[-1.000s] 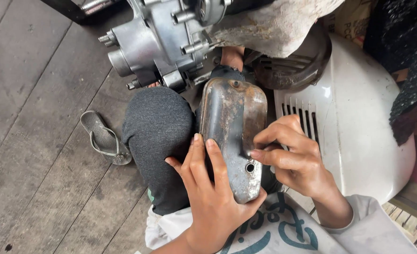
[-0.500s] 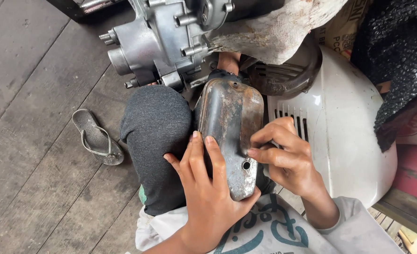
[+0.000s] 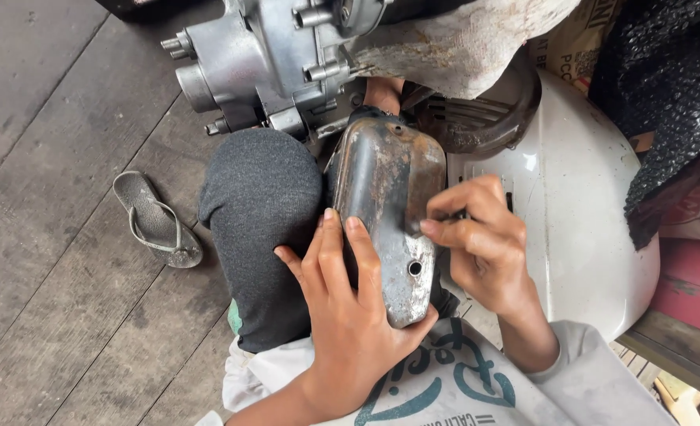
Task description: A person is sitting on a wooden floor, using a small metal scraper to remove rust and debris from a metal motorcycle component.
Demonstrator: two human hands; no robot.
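My left hand [image 3: 348, 319] grips the near end of a rusty, dull metal cover [image 3: 388, 201] with a small round hole, resting over my lap beside my dark-trousered knee [image 3: 259, 221]. Its fingers lie along the cover's left edge and its thumb hooks under the near tip. My right hand [image 3: 482, 244] is closed at the cover's right edge, fingertips pinched against the rim; whether something small is pinched there is hidden. A silver engine block [image 3: 267, 59] stands just beyond the knee.
A grey flip-flop [image 3: 154, 221] lies on the wooden plank floor [image 3: 58, 315] to the left. A white curved vehicle body panel [image 3: 587, 229] with vent slots sits to the right, a dark exhaust-like ring [image 3: 484, 118] and black mesh fabric [image 3: 666, 87] beyond it.
The right hand has slid a little up along the cover's right edge. The left hand keeps its hold. The view has shifted slightly.
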